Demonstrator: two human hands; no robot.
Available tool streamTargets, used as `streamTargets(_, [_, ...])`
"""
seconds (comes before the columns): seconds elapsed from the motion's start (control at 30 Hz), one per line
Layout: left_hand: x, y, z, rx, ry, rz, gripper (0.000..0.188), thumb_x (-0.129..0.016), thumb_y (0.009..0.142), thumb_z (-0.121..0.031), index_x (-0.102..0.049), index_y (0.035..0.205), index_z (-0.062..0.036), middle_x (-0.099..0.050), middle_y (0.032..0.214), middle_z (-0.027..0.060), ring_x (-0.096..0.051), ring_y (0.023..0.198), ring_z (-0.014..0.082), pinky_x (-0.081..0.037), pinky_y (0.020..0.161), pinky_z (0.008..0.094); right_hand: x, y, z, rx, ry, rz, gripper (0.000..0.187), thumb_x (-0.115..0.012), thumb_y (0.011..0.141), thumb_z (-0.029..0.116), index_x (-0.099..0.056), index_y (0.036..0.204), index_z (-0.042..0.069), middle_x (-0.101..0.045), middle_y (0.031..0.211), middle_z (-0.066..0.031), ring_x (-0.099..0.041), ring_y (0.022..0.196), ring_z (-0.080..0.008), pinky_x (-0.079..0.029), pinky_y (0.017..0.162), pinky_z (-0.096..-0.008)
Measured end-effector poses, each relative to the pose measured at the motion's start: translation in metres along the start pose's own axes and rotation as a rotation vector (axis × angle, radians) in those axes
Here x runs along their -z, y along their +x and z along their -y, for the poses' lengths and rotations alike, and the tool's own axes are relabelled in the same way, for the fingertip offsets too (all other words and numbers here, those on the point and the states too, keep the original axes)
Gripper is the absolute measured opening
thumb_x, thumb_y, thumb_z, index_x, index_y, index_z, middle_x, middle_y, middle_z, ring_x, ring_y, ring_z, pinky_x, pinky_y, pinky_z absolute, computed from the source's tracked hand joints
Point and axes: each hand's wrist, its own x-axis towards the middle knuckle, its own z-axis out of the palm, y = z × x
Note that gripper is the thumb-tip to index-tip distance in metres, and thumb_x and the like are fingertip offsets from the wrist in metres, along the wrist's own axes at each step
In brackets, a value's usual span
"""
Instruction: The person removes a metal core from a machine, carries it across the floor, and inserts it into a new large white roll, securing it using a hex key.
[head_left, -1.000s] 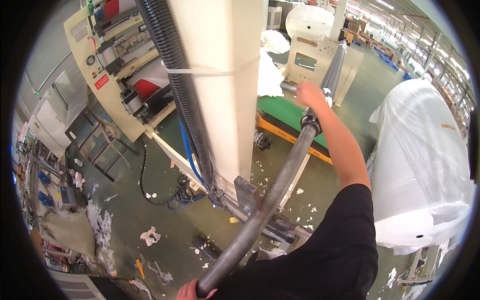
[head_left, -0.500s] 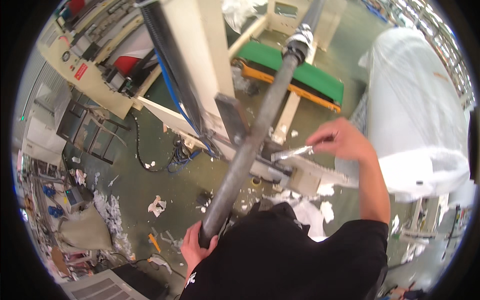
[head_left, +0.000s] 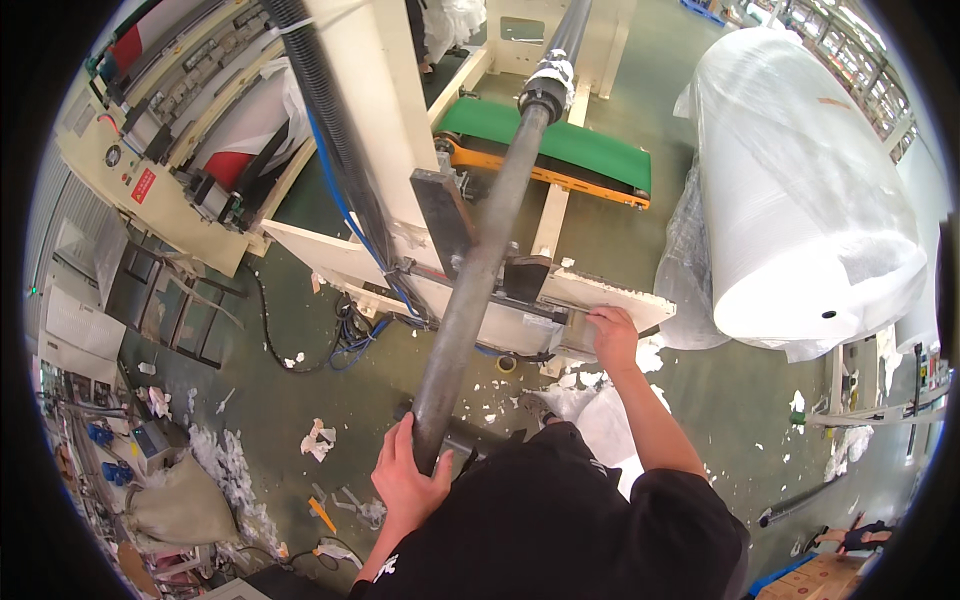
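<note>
A long grey metal shaft [head_left: 470,290] slants from near my body up to the far machine frame. My left hand [head_left: 408,482] is closed round its near end, the fingers on the left side and the thumb at the lower right. My right hand [head_left: 614,336] is at the cream machine beam [head_left: 640,304], its fingertips pinched on a slim silvery metal piece [head_left: 568,304] whose exact kind is unclear. An upright dark metal plate [head_left: 443,215] stands against the shaft's left side. Farther along, a black collar [head_left: 543,100] with white scraps surrounds the shaft.
A large plastic-wrapped white roll [head_left: 800,190] stands at the right. Beyond the beam is a green-topped platform [head_left: 560,150] with an orange edge. Blue hoses and cables [head_left: 352,325] lie left of the beam. Paper scraps [head_left: 318,440] litter the floor, and a sack [head_left: 185,500] sits lower left.
My right hand has come down and left onto the beam, bringing the silvery piece with it. My left hand stays on the shaft end. The view has shifted slightly.
</note>
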Motion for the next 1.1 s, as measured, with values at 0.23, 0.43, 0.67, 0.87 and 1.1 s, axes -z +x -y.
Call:
streamTargets(0.23, [0.000,0.000,0.002,0.001,-0.024,-0.021,0.070,-0.079,0.068,-0.026,-0.054,0.128,-0.0037,-0.061,0.116,0.0195,-0.064,0.097,0.0392,-0.054,0.079,0.0449,0.051,0.059,0.049,0.259,0.125,-0.132,0.024,-0.059,0.069,-0.008,-0.071,0.084,0.007,-0.070,0.089,-0.0076,-0.065,0.083,-0.0282,-0.054,0.074,-0.0347])
streamTargets(0.43, [-0.004,0.007,-0.004,0.024,-0.009,-0.126,0.057,-0.077,0.069,-0.024,-0.060,0.119,-0.0024,-0.065,0.105,0.0188,-0.065,0.088,0.0389,-0.054,0.075,0.0436,0.010,0.226,0.010,-0.114,0.507,0.026,0.014,-0.063,0.089,0.008,-0.072,0.099,0.004,-0.072,0.093,-0.0085,-0.067,0.084,-0.0183,-0.053,0.076,-0.0319])
streamTargets(0.67, [-0.006,0.021,-0.030,0.212,-0.014,-0.211,0.034,-0.072,0.081,-0.014,-0.065,0.112,-0.0025,-0.067,0.095,0.0177,-0.065,0.082,0.0325,-0.053,0.076,0.0384,-0.135,0.477,-0.089,-0.679,0.855,0.040,0.082,-0.069,0.084,0.040,-0.037,0.142,-0.008,-0.051,0.137,-0.0209,-0.050,0.126,-0.0288,-0.042,0.102,-0.0379])
streamTargets(0.87, [-0.011,0.012,-0.023,0.381,0.119,-0.151,0.039,-0.073,0.079,-0.021,-0.066,0.111,0.0004,-0.065,0.088,0.0164,-0.062,0.072,0.0271,-0.051,0.067,0.0382,-0.187,0.571,-0.141,-0.908,1.016,0.176,0.062,-0.078,0.077,0.044,-0.058,0.123,0.007,-0.069,0.102,-0.0174,-0.069,0.080,-0.0307,-0.057,0.077,-0.0445])
streamTargets(1.1, [-0.005,-0.006,-0.015,0.372,0.145,-0.081,0.041,-0.074,0.076,-0.024,-0.067,0.110,-0.0021,-0.063,0.078,0.0157,-0.062,0.069,0.0325,-0.051,0.065,0.0428,-0.159,0.539,-0.118,-1.003,1.324,0.333,0.071,-0.075,0.078,0.049,-0.051,0.129,0.005,-0.068,0.110,-0.0184,-0.069,0.092,-0.0310,-0.055,0.088,-0.0446])
